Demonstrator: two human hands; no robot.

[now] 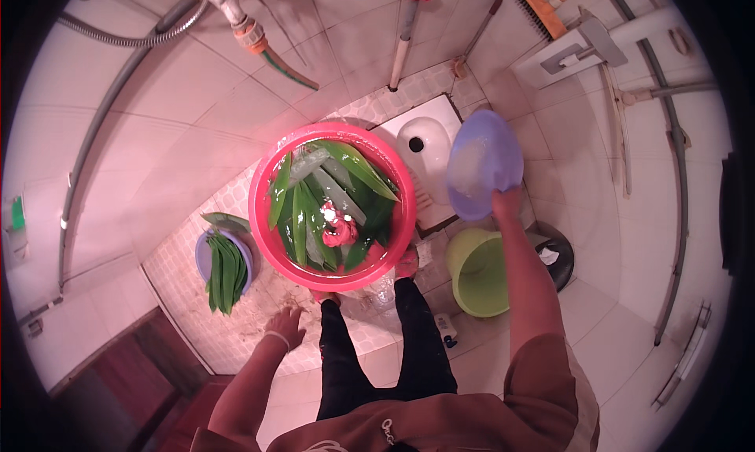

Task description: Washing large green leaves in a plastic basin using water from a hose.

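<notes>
My right hand (506, 206) grips the rim of a lavender plastic basin (487, 149), which is tilted beside the squat toilet on the right. My left hand (285, 324) hangs low on the left with its fingers apart, holding nothing. Between the two, in front of my feet, stands a big red tub (410, 208) of water. Long green leaves (358, 169) lie soaking in it, with a red crumpled shape among them that I cannot make out. Left of the tub, a bundle of similar leaves (226, 275) lies across a small lavender basin (202, 255).
A white squat toilet (425, 161) lies behind the tub, to the right. Near my right forearm stand a green bucket (481, 279) and a black bin (562, 271). A tap (236, 15) with a short green hose juts from the far wall. Brushes and pipes line the walls.
</notes>
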